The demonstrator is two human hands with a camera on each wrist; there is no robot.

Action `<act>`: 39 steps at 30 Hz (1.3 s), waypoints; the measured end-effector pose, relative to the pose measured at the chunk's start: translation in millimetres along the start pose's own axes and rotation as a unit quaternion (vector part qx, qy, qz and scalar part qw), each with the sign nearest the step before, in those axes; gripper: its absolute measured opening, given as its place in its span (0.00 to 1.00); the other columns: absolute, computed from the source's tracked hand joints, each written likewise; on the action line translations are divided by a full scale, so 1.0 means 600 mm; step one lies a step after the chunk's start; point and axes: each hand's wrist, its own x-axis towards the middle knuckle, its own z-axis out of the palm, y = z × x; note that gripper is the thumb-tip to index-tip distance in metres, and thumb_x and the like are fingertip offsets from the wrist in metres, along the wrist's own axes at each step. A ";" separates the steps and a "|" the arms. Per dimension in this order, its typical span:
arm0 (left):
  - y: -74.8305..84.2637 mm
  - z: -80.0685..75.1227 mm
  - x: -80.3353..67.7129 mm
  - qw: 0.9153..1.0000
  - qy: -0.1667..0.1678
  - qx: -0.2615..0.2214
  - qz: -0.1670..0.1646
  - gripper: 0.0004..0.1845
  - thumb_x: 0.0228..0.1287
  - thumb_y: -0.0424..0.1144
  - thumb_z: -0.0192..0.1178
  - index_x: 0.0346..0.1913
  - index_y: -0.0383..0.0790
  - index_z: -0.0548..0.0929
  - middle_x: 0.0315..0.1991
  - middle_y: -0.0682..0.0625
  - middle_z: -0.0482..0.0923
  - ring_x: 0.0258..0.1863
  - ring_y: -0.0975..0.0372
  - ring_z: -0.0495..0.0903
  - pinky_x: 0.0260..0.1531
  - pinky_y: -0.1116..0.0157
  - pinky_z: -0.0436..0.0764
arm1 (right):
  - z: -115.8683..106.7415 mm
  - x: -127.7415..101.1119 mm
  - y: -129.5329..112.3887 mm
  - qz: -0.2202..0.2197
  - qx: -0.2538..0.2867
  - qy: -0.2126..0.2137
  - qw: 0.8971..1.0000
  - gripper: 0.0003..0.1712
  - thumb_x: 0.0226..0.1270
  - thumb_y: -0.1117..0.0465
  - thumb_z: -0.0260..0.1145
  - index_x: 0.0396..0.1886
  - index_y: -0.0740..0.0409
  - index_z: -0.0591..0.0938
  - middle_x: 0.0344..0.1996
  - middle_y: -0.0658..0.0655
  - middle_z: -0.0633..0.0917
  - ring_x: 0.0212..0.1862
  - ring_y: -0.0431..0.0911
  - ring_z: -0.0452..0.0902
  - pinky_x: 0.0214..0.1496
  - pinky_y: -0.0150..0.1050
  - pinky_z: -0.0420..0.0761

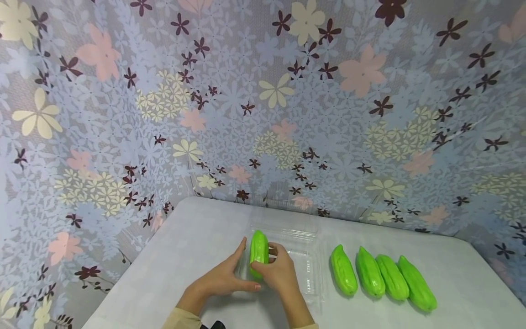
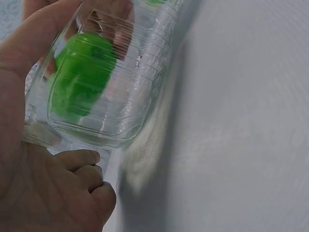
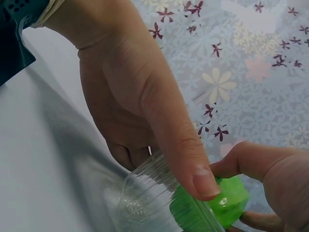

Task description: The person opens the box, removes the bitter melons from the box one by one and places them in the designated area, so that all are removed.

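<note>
A clear plastic clamshell container (image 1: 305, 256) lies open on the white table (image 1: 197, 237). My right hand (image 1: 280, 272) grips a bright green gourd (image 1: 259, 249) and holds it upright in the container's left half. My left hand (image 1: 222, 279) holds the container's left side, thumb along its near rim by the gourd's lower end. In the left wrist view the gourd (image 2: 82, 77) shows through the ribbed container wall (image 2: 140, 82), with my fingers (image 2: 82, 166) curled under its corner. In the right wrist view the left thumb (image 3: 188, 159) presses beside the gourd's end (image 3: 231, 200).
Several more green gourds (image 1: 370, 273) lie in a row on the table right of the container. A floral backdrop (image 1: 263, 114) encloses the table at the back and both sides. The table's left edge (image 1: 135, 269) runs near my left hand.
</note>
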 end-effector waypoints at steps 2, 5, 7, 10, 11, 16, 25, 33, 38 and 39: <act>0.001 0.000 -0.001 1.000 0.000 0.004 -0.004 0.68 0.51 0.57 0.77 0.82 0.46 0.37 0.80 0.39 0.41 0.77 0.42 0.46 0.70 0.37 0.55 | -0.002 -0.001 0.000 -0.001 0.011 0.000 1.000 0.44 0.49 0.60 0.79 0.66 0.69 0.73 0.56 0.66 0.81 0.52 0.59 0.80 0.46 0.49 0.86; 0.002 0.000 -0.001 1.000 -0.002 0.007 -0.006 0.68 0.51 0.58 0.77 0.82 0.46 0.37 0.80 0.39 0.41 0.77 0.42 0.46 0.70 0.37 0.54 | -0.006 -0.003 0.001 -0.004 0.019 0.005 1.000 0.44 0.50 0.61 0.79 0.67 0.68 0.72 0.57 0.65 0.80 0.54 0.59 0.79 0.48 0.50 0.85; 0.002 0.000 -0.002 1.000 -0.002 0.010 -0.005 0.68 0.51 0.58 0.77 0.82 0.46 0.37 0.80 0.39 0.41 0.77 0.42 0.46 0.70 0.37 0.54 | -0.010 -0.005 0.001 -0.007 0.020 0.009 1.000 0.44 0.50 0.60 0.80 0.67 0.67 0.72 0.57 0.65 0.80 0.55 0.59 0.79 0.49 0.50 0.85; 0.002 0.000 -0.003 1.000 -0.003 0.012 -0.004 0.68 0.51 0.58 0.77 0.82 0.46 0.36 0.80 0.39 0.40 0.77 0.41 0.46 0.70 0.37 0.54 | -0.017 -0.009 0.000 -0.011 0.019 0.014 1.000 0.45 0.50 0.60 0.80 0.68 0.66 0.73 0.58 0.64 0.80 0.55 0.59 0.79 0.49 0.51 0.85; 0.002 0.000 -0.003 1.000 -0.002 0.015 -0.005 0.68 0.51 0.58 0.77 0.82 0.46 0.36 0.80 0.39 0.40 0.77 0.41 0.46 0.70 0.37 0.54 | -0.020 -0.011 -0.001 -0.012 0.019 0.015 1.000 0.45 0.50 0.60 0.80 0.68 0.65 0.72 0.58 0.64 0.80 0.56 0.59 0.79 0.50 0.51 0.85; 0.003 0.000 -0.002 1.000 0.000 0.018 -0.013 0.69 0.51 0.58 0.77 0.82 0.47 0.37 0.81 0.40 0.41 0.77 0.41 0.46 0.70 0.36 0.55 | -0.036 -0.021 -0.010 -0.020 0.022 0.022 0.999 0.45 0.50 0.58 0.80 0.68 0.64 0.73 0.58 0.63 0.79 0.56 0.59 0.78 0.48 0.51 0.85; -0.002 0.001 -0.001 1.000 -0.001 0.012 -0.014 0.68 0.51 0.56 0.77 0.82 0.52 0.36 0.81 0.42 0.39 0.77 0.43 0.45 0.70 0.37 0.53 | -0.063 -0.031 -0.018 -0.042 0.033 0.035 0.998 0.45 0.50 0.58 0.81 0.68 0.62 0.73 0.58 0.61 0.80 0.56 0.58 0.77 0.41 0.45 0.86; 0.000 0.002 -0.001 1.000 -0.002 0.016 -0.009 0.68 0.52 0.57 0.77 0.82 0.51 0.35 0.81 0.42 0.40 0.78 0.44 0.45 0.71 0.39 0.54 | -0.094 -0.033 -0.024 -0.034 0.030 0.053 0.998 0.45 0.51 0.57 0.81 0.69 0.60 0.74 0.59 0.61 0.80 0.57 0.57 0.77 0.43 0.47 0.85; 0.002 0.001 -0.001 1.000 -0.006 0.022 -0.007 0.68 0.52 0.57 0.76 0.82 0.51 0.35 0.81 0.42 0.38 0.78 0.45 0.44 0.72 0.40 0.52 | -0.120 -0.032 -0.024 -0.033 0.041 0.062 0.997 0.44 0.53 0.58 0.80 0.70 0.61 0.73 0.61 0.62 0.78 0.59 0.58 0.76 0.45 0.47 0.85; 0.003 0.001 -0.001 1.000 -0.006 0.023 -0.007 0.68 0.52 0.57 0.76 0.82 0.51 0.35 0.81 0.42 0.38 0.78 0.45 0.44 0.72 0.40 0.52 | -0.125 -0.032 -0.024 -0.033 0.042 0.064 0.997 0.44 0.53 0.58 0.80 0.70 0.61 0.72 0.61 0.63 0.78 0.59 0.58 0.75 0.45 0.47 0.85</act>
